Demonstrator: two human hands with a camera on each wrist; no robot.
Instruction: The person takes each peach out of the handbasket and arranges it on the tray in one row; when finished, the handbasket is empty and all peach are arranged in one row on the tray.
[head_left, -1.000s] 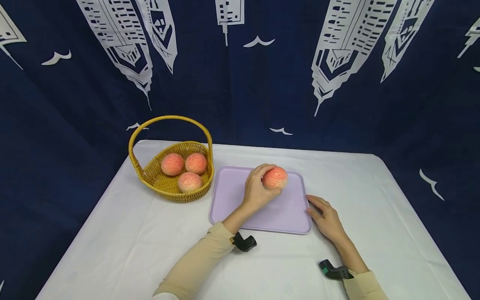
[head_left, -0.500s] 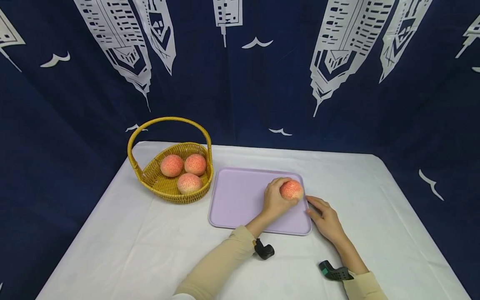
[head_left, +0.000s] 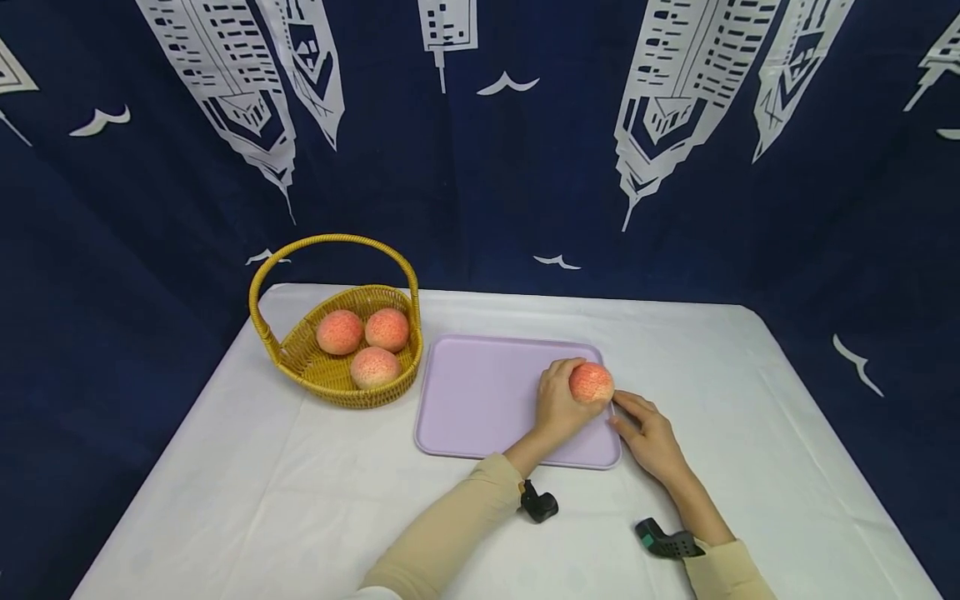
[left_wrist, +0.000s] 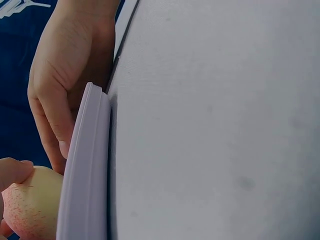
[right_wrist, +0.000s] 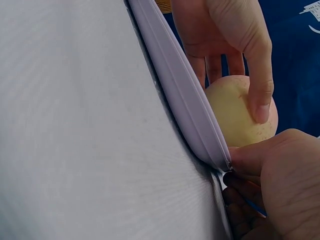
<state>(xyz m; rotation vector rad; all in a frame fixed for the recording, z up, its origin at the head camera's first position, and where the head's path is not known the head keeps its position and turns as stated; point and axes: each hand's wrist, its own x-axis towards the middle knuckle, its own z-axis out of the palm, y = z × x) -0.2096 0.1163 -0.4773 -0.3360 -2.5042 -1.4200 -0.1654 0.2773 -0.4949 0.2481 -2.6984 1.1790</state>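
My left hand (head_left: 558, 404) grips a peach (head_left: 591, 383) over the right end of a lilac tray (head_left: 480, 396). In the right wrist view its thumb presses the yellowish side of the peach, with the other fingers on the far side. Part of that hand is cut off in the left wrist view. Beside the tray's right edge lies my right hand (head_left: 654, 442), fingers loosely extended and thumb at the rim. Its fingertips are close to the peach. Whether the peach touches the tray floor I cannot tell.
A yellow wicker basket (head_left: 360, 398) with a tall handle stands left of the tray and holds three peaches (head_left: 375, 367). White cloth (head_left: 315, 492) covers the table. Behind it hangs a dark blue curtain (head_left: 525, 183) with white building prints.
My left hand has carried the peach rightward and slightly nearer across the tray, slowing in the last half second. The right hand stays at the tray's edge.
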